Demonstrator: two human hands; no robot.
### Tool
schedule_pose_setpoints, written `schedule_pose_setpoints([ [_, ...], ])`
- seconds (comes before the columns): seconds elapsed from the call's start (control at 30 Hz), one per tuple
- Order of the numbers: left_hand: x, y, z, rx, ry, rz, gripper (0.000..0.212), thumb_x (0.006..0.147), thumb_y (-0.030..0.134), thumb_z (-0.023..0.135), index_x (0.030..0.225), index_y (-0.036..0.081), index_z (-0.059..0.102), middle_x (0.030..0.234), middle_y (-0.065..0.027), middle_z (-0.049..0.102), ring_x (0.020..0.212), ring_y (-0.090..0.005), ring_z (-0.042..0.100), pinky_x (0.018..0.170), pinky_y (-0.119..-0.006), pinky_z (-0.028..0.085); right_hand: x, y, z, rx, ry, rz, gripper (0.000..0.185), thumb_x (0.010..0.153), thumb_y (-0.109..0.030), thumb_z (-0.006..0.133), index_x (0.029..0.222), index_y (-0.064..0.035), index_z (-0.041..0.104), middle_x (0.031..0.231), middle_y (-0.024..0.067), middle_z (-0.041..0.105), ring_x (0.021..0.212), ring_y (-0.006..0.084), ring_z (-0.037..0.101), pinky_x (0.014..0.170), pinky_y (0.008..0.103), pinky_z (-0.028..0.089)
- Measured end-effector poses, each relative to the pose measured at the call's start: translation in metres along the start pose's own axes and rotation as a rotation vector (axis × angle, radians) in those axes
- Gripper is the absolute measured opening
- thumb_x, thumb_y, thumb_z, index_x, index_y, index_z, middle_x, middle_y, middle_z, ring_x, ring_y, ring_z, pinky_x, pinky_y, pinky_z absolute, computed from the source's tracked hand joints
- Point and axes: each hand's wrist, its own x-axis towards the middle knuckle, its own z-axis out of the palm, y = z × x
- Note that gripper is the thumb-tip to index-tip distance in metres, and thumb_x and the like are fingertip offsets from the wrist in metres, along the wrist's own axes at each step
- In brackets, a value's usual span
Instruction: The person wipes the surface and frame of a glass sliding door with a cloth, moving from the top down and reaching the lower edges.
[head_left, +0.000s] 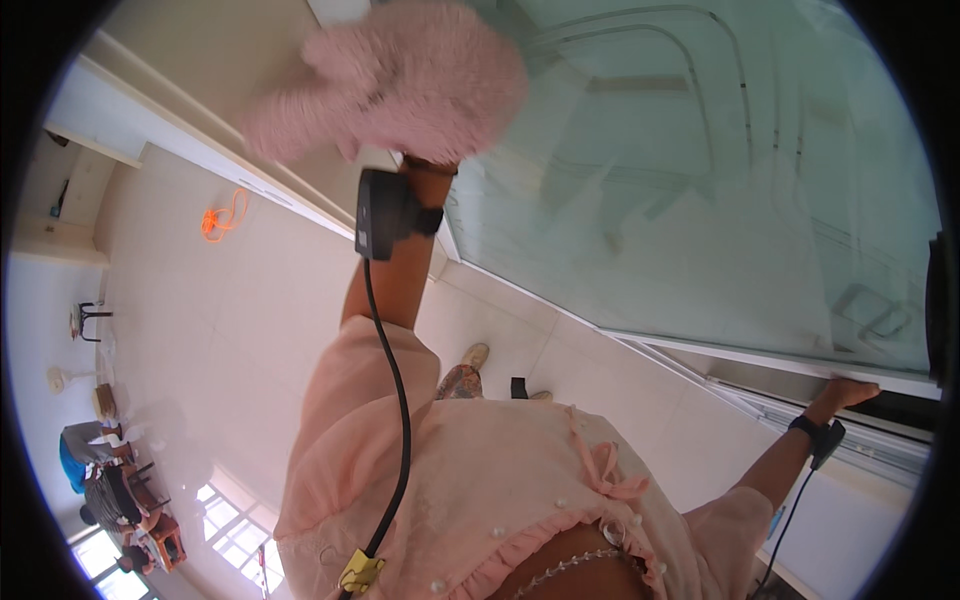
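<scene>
A fluffy pink mitt or cloth (442, 82) covers my left hand, which is hidden from the wrist on. It lies over the left edge of a large greenish glass panel (600, 247), beside a beige panel (247, 67). Its pile looks blurred. Low on the right, my right hand (847, 391) grips the white frame (765, 358) along the near edge of the glass, its fingertips partly hidden. Both wrists carry strapped black devices, one on the left wrist (382, 214) and one on the right (827, 444), each with a black cable.
An orange cord (217, 219) lies on the pale tiled floor (247, 315). Sliding tracks (795, 416) run below the glass frame. A stool (86, 321), a white fan (60, 379) and seated people (112, 495) are at far left. A small black object (518, 388) is near my feet.
</scene>
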Motion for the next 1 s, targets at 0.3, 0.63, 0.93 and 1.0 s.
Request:
schedule_pose_setpoints([
  [0.3, -0.056, -0.005, 0.000, -0.010, -0.199, -0.056, 0.046, 0.074, 0.031, 0.057, 0.113, 0.009, 0.049, 0.108, -0.0108, 0.051, 0.103, -0.0290, 0.046, 0.090, -0.044, 0.035, 0.002, -0.003, 0.000, 0.031, -0.050, -0.129, 0.061, 0.081, -0.048, 0.041, 0.123, -0.0046, 0.041, 0.123, 0.0138, 0.045, 0.106, 0.0293, 0.047, 0.091, 0.0411, 0.037],
  [0.63, -0.004, 0.093, 0.035, -0.011, -0.100, 0.212, 0.046, 0.074, 0.031, 0.056, 0.115, 0.010, 0.049, 0.111, -0.0103, 0.049, 0.105, -0.0291, 0.045, 0.091, -0.045, 0.034, -0.008, -0.006, 0.019, 0.048, -0.144, -0.194, 0.067, 0.071, -0.040, 0.043, 0.124, 0.0007, 0.037, 0.117, 0.0179, 0.046, 0.101, 0.0284, 0.049, 0.086, 0.0382, 0.040],
  [0.93, 0.077, 0.147, 0.022, -0.115, 0.014, 0.304, 0.046, 0.075, 0.031, 0.055, 0.116, 0.010, 0.048, 0.114, -0.0100, 0.048, 0.108, -0.0291, 0.044, 0.092, -0.045, 0.033, 0.015, 0.043, -0.003, -0.025, -0.048, -0.391, 0.091, 0.072, -0.065, 0.049, 0.127, 0.0044, 0.029, 0.116, 0.0204, 0.044, 0.101, 0.0267, 0.047, 0.085, 0.0374, 0.040],
  [1.0, 0.128, 0.199, 0.018, -0.140, 0.172, 0.390, 0.046, 0.075, 0.031, 0.055, 0.116, 0.011, 0.048, 0.115, -0.0099, 0.048, 0.108, -0.0291, 0.044, 0.092, -0.046, 0.033, 0.010, 0.040, 0.004, -0.010, -0.088, -0.409, 0.088, 0.074, -0.063, 0.049, 0.126, 0.0049, 0.030, 0.113, 0.0182, 0.044, 0.097, 0.0248, 0.047, 0.084, 0.0359, 0.040],
])
